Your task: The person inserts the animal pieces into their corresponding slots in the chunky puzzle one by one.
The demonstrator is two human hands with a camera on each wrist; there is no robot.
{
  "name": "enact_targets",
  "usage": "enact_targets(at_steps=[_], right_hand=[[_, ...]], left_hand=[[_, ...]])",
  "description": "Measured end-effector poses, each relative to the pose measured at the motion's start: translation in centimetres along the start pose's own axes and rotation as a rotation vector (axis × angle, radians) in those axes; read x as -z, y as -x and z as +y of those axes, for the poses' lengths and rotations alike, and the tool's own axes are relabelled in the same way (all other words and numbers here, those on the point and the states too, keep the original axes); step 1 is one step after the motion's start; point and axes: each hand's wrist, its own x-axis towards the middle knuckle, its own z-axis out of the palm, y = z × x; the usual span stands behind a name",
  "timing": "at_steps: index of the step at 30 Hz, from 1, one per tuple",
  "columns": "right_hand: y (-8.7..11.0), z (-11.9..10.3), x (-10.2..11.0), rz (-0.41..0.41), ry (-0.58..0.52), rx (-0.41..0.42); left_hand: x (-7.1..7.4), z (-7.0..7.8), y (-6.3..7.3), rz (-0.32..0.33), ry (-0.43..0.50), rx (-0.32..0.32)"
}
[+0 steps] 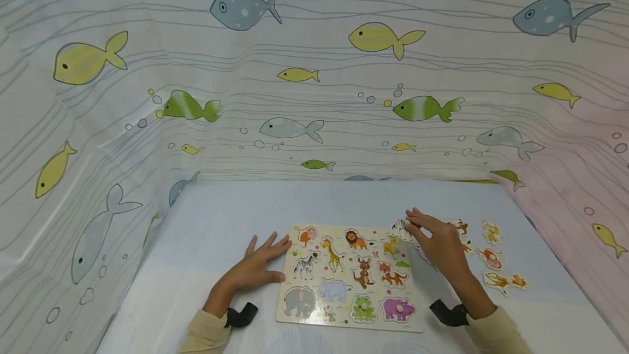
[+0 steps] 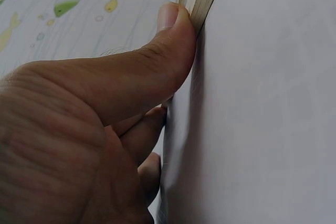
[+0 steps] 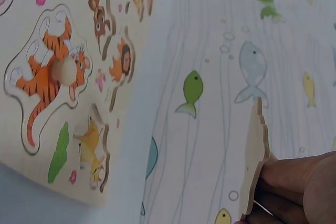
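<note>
A wooden animal puzzle board (image 1: 344, 325) lies on the table, with recessed pictures of a lion, giraffe, zebra and others. My left hand (image 1: 257, 264) rests at the board's left edge, fingers spread; its thumb (image 2: 176, 30) presses the wooden side. My right hand (image 1: 439, 242) pinches a zebra puzzle piece (image 1: 399, 229) over the board's back right corner. In the right wrist view that piece (image 3: 253, 163) is tilted up nearly edge-on, its picture turned away. Knobbed pieces of a frog (image 1: 363, 310), a purple hippo (image 1: 398, 309) and a tiger (image 3: 44, 77) sit in their slots.
Right of the board lie loose pieces: a giraffe (image 1: 503, 282), a red monkey (image 1: 490, 258), a yellow animal (image 1: 491, 232) and a brown one (image 1: 461, 226), with others partly hidden behind my right hand. A fish-patterned curtain (image 1: 314, 97) surrounds the table.
</note>
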Motion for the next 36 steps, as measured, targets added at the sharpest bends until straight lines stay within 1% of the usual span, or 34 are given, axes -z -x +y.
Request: enact_targets(at_steps=[6, 10, 13, 20, 26, 32, 36], right_hand=[[-0.6, -1.7, -2.0, -0.041, -0.056, 0.049], [-1.1, -2.8, -2.9, -0.039, -0.093, 0.083], [-1.3, -3.5, -3.5, -0.045, -0.108, 0.091], [-1.4, -4.9, -5.2, -0.119, -0.170, 0.102], [-1.5, -6.3, -6.9, -0.142, -0.223, 0.129], [-1.5, -8.4, -8.4, -0.178, -0.244, 0.111], [-1.5, -9.6, -9.4, -0.225, -0.239, 0.094]], left_hand=[[0.0, 0.1, 0.0, -0.002, 0.012, 0.003], [0.2, 0.2, 0.0, -0.004, 0.012, -0.010], [0.2, 0.3, -0.1, -0.004, 0.015, -0.018], [0.0, 0.2, 0.1, -0.013, 0.022, 0.002], [0.0, 0.2, 0.2, -0.005, 0.020, -0.010], [0.0, 0.0, 0.2, -0.008, 0.024, -0.020], [0.0, -0.1, 0.1, -0.013, 0.007, -0.014]])
